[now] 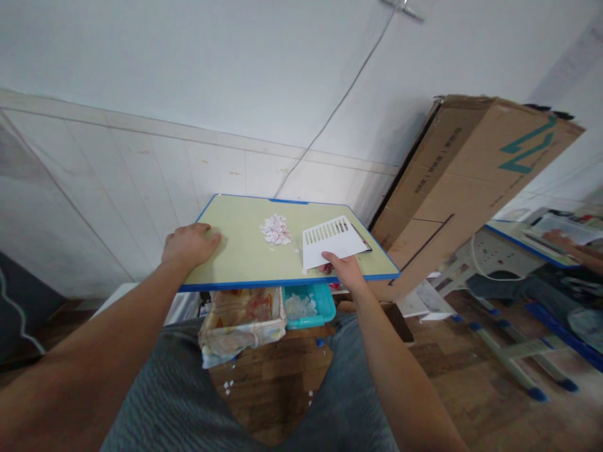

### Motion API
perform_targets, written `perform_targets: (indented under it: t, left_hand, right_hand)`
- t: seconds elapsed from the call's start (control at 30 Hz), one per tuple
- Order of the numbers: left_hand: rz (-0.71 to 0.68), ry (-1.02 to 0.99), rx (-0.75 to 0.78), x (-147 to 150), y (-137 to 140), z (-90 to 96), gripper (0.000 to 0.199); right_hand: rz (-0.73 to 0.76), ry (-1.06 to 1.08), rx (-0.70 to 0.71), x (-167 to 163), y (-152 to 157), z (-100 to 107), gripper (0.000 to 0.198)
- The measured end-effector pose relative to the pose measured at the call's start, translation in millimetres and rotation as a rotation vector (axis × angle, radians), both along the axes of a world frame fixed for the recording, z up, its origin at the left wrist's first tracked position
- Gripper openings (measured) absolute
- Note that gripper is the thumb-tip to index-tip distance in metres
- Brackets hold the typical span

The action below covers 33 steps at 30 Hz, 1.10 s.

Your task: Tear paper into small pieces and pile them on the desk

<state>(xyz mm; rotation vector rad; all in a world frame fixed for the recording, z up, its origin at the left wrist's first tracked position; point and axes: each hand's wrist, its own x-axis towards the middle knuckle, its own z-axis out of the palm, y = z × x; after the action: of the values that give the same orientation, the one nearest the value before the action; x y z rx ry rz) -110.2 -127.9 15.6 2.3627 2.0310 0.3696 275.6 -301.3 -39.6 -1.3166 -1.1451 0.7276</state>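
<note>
My right hand [342, 269] pinches a white sheet [325, 248] near its lower edge, the thumb on top. A row of narrow slots runs along the sheet's far side. Under its right end a dark-edged flat thing [362, 240] peeks out, mostly covered. My left hand [191, 243] lies on the left edge of the pale yellow desktop [240, 263], fingers extended and holding nothing. Between the hands is a heap of small white and pinkish paper bits [276, 230], with a few loose pieces near the sheet.
Below the desktop sit a cloth-lined bin [242, 333] and a turquoise tub [325, 307] with whitish bits inside. A tall cardboard box [452, 176] leans at the right by the wall. Farther right, another person's hand [560, 240] is at a second desk [511, 232].
</note>
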Motion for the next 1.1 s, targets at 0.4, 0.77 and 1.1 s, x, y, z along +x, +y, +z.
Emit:
perform_targets:
  t: [0.4,0.77,1.1]
  left_hand:
    - [0.01,-0.054,-0.072,0.0,-1.7,1.4,0.077]
    - [0.002,-0.057,-0.077,0.2,-3.0,2.9,0.079]
    - [-0.001,-0.052,-0.069,0.7,-2.8,2.3,0.079]
  right_hand:
    - [0.012,0.0,0.01,1.2,-0.4,1.0,0.046]
    - [0.018,-0.023,-0.01,0.3,-3.3,1.9,0.038]
    - [0.031,-0.009,-0.017,0.3,-4.4,3.3,0.033]
